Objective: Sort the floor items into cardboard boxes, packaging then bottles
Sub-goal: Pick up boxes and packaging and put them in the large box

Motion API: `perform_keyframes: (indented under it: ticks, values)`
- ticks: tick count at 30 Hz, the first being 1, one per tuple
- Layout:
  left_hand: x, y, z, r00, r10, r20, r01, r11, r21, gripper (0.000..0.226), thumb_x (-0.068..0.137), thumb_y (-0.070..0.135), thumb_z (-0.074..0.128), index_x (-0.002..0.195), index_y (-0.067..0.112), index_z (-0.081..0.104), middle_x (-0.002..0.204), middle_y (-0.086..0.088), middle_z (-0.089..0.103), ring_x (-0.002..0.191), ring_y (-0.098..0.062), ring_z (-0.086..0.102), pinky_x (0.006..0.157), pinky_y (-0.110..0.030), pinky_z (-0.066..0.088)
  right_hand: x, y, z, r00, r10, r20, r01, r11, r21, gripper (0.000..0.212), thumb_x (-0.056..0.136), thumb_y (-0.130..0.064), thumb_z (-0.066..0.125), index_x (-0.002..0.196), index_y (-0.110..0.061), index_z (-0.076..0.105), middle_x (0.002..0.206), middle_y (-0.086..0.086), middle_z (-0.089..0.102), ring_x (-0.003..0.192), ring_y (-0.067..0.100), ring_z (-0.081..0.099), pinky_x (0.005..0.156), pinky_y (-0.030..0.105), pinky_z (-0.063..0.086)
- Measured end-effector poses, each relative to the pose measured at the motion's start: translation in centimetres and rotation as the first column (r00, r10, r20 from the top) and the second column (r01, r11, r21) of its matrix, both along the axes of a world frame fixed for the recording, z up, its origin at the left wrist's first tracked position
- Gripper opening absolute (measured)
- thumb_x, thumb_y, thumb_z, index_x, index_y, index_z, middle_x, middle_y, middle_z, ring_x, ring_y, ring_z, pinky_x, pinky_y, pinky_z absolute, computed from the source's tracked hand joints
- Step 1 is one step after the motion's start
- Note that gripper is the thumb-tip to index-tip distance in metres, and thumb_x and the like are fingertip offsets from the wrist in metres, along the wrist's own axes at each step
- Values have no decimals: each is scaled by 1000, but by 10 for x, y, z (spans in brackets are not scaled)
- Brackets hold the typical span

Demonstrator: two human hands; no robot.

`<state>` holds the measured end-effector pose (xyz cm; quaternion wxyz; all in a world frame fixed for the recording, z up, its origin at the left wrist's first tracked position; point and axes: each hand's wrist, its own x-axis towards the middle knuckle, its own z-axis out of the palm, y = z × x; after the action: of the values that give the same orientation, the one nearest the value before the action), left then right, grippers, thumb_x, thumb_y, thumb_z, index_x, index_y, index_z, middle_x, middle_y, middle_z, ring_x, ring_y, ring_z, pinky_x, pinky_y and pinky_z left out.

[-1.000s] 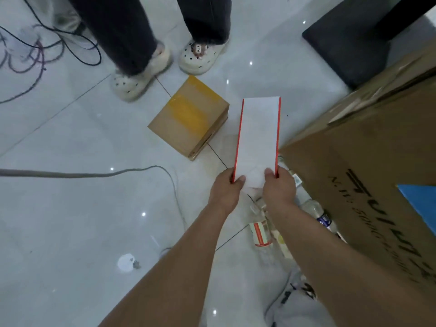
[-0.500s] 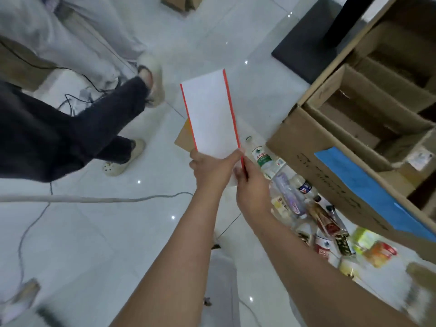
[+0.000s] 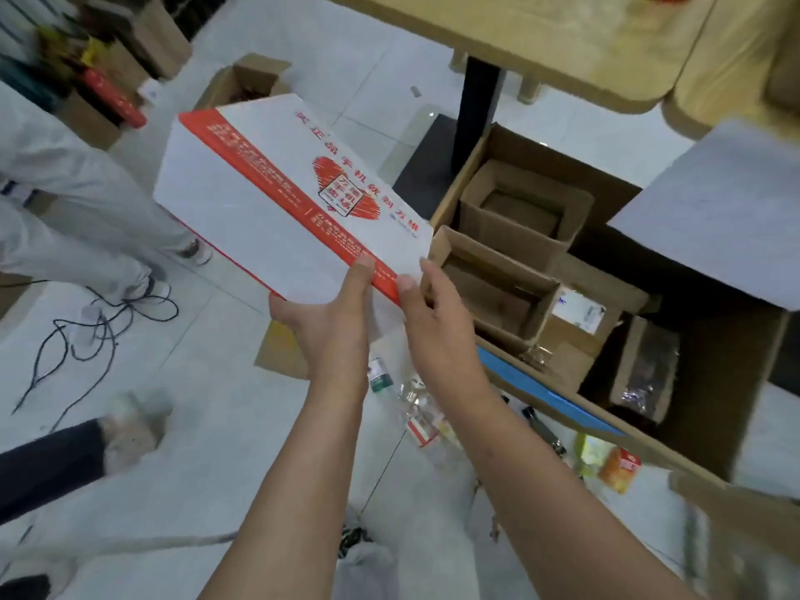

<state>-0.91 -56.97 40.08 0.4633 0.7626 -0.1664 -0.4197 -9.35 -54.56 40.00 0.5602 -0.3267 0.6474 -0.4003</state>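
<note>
Pale wooden tabletop [image 3: 562, 32] at upper right on a black leg [image 3: 476, 110] with a dark flat base [image 3: 426, 166]; tangled black cables [image 3: 86, 339] on the white tiled floor [image 3: 195, 426] beside a bystander's white trousers [image 3: 65, 201] and a second, dark-trousered leg [image 3: 47, 465] (shoe [image 3: 134, 430] blurred).

2 bare forearms [image 3: 303, 491], pale trousers [image 3: 411, 569]

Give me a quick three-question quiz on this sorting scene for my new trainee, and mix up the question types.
1. How many hands hold the white and red box?
2. True or false: the bottles already lie inside the big cardboard box.
3. What fills most of the big cardboard box? A smaller cardboard boxes, B books, C plates.
Key: 1 two, the left hand and right hand; 2 false, they lie on the floor; 3 A.
</note>
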Motion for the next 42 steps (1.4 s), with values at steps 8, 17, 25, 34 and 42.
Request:
perform_keyframes:
  ticks: [8, 17, 25, 34, 42]
  values:
    - [-167, 48, -16, 898, -210, -387, 250, 966, 58, 92, 63, 48, 84, 137, 33, 30, 121, 6, 62, 105, -14, 65, 87, -40, 58, -172, 27, -17, 840, -467, 274, 279, 807, 521, 35, 91, -50, 58, 111, -22, 63, 102, 7, 74, 98, 28, 69, 94, 50, 52]
    - [-246, 39, -72, 805, -321, -499, 466, 863, 197, 74, 76, 53, 73, 137, 30, 39, 120, 2, 65, 114, -19, 60, 95, -40, 46, -322, 107, -59, 760, -636, 133, 482, 689, 541, 27, 94, -31, 60, 120, -21, 57, 110, 8, 72, 99, 27, 68, 87, 47, 54]
    - [-305, 38, -108, 587, -627, -511, 801, 542, 255, 46, 87, 40, 68, 127, 23, 51, 118, 4, 66, 106, -16, 61, 92, -43, 43, -339, 125, -99, 659, -741, 127, 552, 592, 587, 35, 99, -21, 53, 134, -26, 48, 121, 2, 67, 115, 25, 61, 102, 53, 45]
    - [-303, 50, -127, 584, -697, -416, 812, 492, 314, 13, 101, 23, 47, 95, 27, 58, 101, 7, 69, 86, -6, 62, 67, -21, 44, -323, 105, -122, 741, -663, -111, 523, 465, 714, 22, 97, -13, 54, 118, -9, 53, 107, 11, 60, 97, 27, 64, 88, 37, 57]
    - [-268, 34, -115, 661, -637, -396, 746, 614, 257, 18, 97, 22, 53, 113, 27, 60, 119, 3, 65, 108, -12, 60, 97, -30, 48, -275, 64, -114, 812, -583, -26, 535, 725, 433, 11, 96, -16, 52, 93, -14, 63, 92, 9, 68, 84, 23, 67, 75, 33, 56]
